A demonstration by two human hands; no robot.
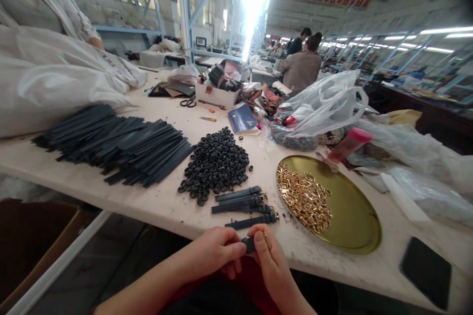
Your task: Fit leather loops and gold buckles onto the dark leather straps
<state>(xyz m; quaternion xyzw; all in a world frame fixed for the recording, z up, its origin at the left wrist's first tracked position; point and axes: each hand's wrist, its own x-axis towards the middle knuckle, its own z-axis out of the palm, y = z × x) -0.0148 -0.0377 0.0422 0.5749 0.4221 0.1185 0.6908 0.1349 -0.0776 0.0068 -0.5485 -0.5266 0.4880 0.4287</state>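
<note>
Between my two hands, just off the table's front edge, is a short piece of black strap (pixel 249 244). My left hand (pixel 223 251) pinches its left end, and my right hand (pixel 268 251) closes on the other end, where a bit of gold metal shows at the fingers. Much of the strap is hidden by my fingers. Beyond my hands lie several finished-looking black straps with gold buckles (pixel 244 202). Behind them is a heap of small black loops (pixel 218 162), with a pile of flat black strips (pixel 129 145) to the left. Gold buckle parts (pixel 305 199) fill one side of a round gold tray (pixel 354 221).
A dark phone-like slab (pixel 426 270) lies at the right edge. Behind the tray are a pink-capped container (pixel 349 145) and clear plastic bags (pixel 321 108). A blue booklet (pixel 243 119), scissors (pixel 188 103) and a white box (pixel 216 95) sit farther back. A person stands at left behind white sacking (pixel 55 74).
</note>
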